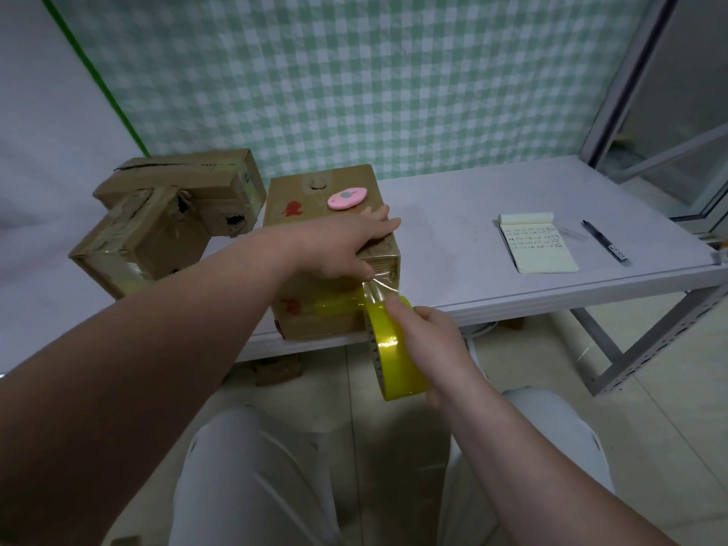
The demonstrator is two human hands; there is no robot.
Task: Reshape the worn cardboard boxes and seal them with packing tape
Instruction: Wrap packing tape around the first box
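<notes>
The right hand [429,340] grips the roll [390,360] out past the table's [472,214] front edge, a clear strip [378,291] stretched up to the box [315,321]. The left hand [346,246] lies flat-fingered on the box top, pressing near the strip's end. The box stands at the front edge, left of middle.

To lay the tape well, I would keep it taut and square and smooth it down behind the roll.

A cutter [347,199] rests on the box's far top, close to the fingers. Two taped boxes [157,230] crowd the left side. A notepad [539,246] and pen [604,242] lie well right, leaving room between.
</notes>
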